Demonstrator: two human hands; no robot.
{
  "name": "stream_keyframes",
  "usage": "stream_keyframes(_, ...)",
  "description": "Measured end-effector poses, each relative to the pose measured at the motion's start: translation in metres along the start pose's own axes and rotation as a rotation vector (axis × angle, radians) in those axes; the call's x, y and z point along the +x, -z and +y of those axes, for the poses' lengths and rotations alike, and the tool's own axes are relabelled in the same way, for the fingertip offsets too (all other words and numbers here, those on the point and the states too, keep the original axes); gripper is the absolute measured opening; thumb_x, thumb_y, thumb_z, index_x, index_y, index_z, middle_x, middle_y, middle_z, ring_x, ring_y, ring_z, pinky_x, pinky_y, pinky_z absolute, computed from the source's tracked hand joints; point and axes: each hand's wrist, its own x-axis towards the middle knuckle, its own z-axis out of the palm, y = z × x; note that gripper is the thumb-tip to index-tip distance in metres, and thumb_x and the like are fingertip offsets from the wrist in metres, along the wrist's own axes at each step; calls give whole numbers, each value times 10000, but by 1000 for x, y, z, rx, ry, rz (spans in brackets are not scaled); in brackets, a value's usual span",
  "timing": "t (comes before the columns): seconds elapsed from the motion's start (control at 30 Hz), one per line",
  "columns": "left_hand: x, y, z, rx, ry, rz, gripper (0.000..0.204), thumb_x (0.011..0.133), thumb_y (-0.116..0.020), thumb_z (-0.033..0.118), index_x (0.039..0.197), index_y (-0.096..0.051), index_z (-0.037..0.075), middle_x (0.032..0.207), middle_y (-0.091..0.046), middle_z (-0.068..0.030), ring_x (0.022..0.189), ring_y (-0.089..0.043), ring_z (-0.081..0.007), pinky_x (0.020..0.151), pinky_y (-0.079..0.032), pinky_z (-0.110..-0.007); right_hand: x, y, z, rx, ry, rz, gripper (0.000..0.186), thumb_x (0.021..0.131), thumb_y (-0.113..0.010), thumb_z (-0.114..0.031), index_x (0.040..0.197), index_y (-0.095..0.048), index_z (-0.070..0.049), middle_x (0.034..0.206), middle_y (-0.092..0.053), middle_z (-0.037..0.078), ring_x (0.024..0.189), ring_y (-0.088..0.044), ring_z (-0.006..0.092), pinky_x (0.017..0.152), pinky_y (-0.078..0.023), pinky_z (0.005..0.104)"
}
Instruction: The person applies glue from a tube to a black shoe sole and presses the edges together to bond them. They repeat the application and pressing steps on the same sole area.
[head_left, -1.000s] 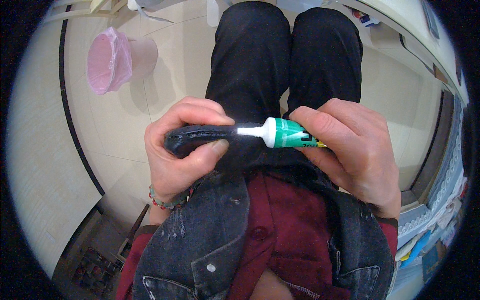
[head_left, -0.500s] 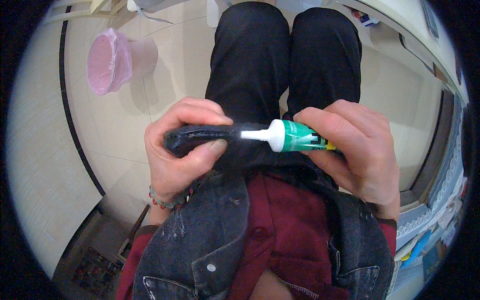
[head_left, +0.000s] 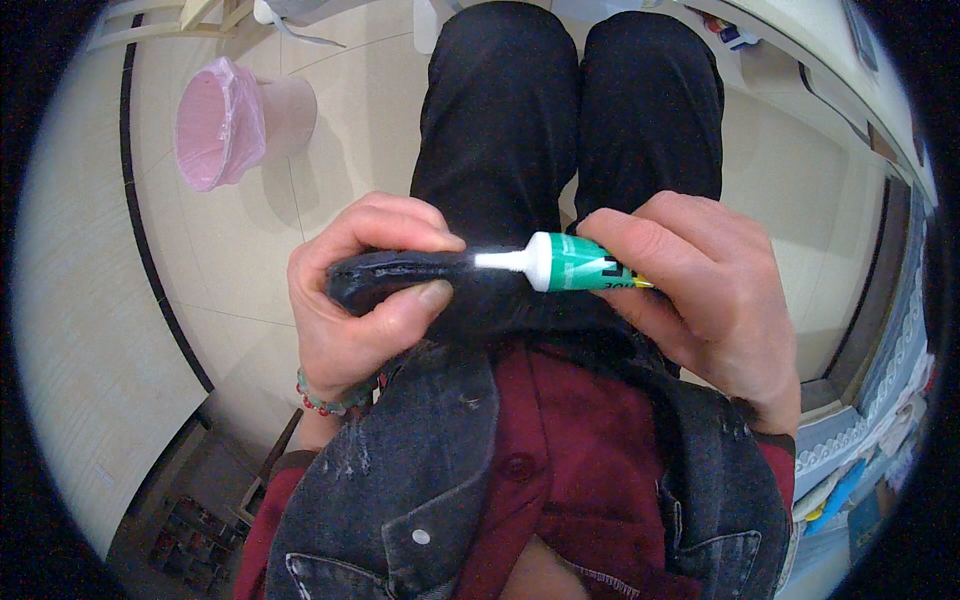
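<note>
My left hand point(head_left: 355, 290) is closed around a glossy black object point(head_left: 375, 279) with a rounded end, thumb and fingers pinching it from both sides. Its far outline melts into the dark trousers, so I cannot tell its kind. My right hand point(head_left: 695, 290) grips a green glue tube point(head_left: 575, 264) between thumb and fingers, held level. The tube's long white nozzle point(head_left: 500, 260) points left, with its tip at the black object just past my left fingertips. Whether any glue comes out is too small to see.
Both hands are above my lap, over black trousers point(head_left: 500, 110). A pink bin point(head_left: 290, 110) with a plastic liner stands on the tiled floor to the left. A pale panel point(head_left: 90, 300) runs along the left side. White furniture point(head_left: 800, 40) edges the far right.
The glue tube and my right hand have shifted slightly left and farther from me, taking the nozzle tip closer to my left fingers. My left hand has barely moved.
</note>
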Motion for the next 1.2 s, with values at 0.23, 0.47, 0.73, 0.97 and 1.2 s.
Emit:
stream_keyframes(0.23, 0, -2, 0, 9, -4, 1, 258, 629, -656, -49, 885, -660, -20, 935, -636, -120, 849, -606, -155, 772, -468, -262, -1, 2, -1, 5, 12, -5, 368, 650, -745, -102, 997, -637, -37, 742, -566, 86, 635, -563, 268, 558, -422, 366)
stream_keyframes(0.47, 1, 1, 0, 38, -21, -22, 262, 629, -653, -50, 890, -659, -25, 935, -634, -121, 848, -606, -159, 772, -468, -263, 1, 3, 2, -14, -9, -7, 378, 651, -746, -94, 1010, -640, -40, 751, -578, 85, 636, -572, 267, 559, -428, 361)
stream_keyframes(0.73, 2, 1, -2, 2, 9, -3, 260, 629, -659, -40, 889, -657, -28, 932, -633, -128, 852, -606, -167, 780, -469, -272, -5, -1, 2, 148, -79, 22, 350, 670, -742, -73, 1005, -644, -40, 765, -607, 91, 658, -600, 255, 579, -444, 340)
stream_keyframes(0.97, 2, 1, -2, 12, -2, -11, 259, 629, -659, -41, 888, -657, -25, 934, -632, -127, 851, -605, -161, 778, -470, -270, -8, -12, 4, 206, -101, 9, 319, 699, -733, -82, 1004, -644, -54, 760, -587, 82, 666, -589, 253, 578, -434, 345)
stream_keyframes(1.2, 1, 0, -3, 4, -7, -7, 260, 628, -660, -41, 887, -660, -23, 928, -634, -122, 838, -604, -156, 757, -466, -261, -3, -11, 0, 148, -60, 15, 324, 708, -738, -108, 1010, -635, -56, 744, -567, 76, 652, -570, 256, 567, -422, 358)
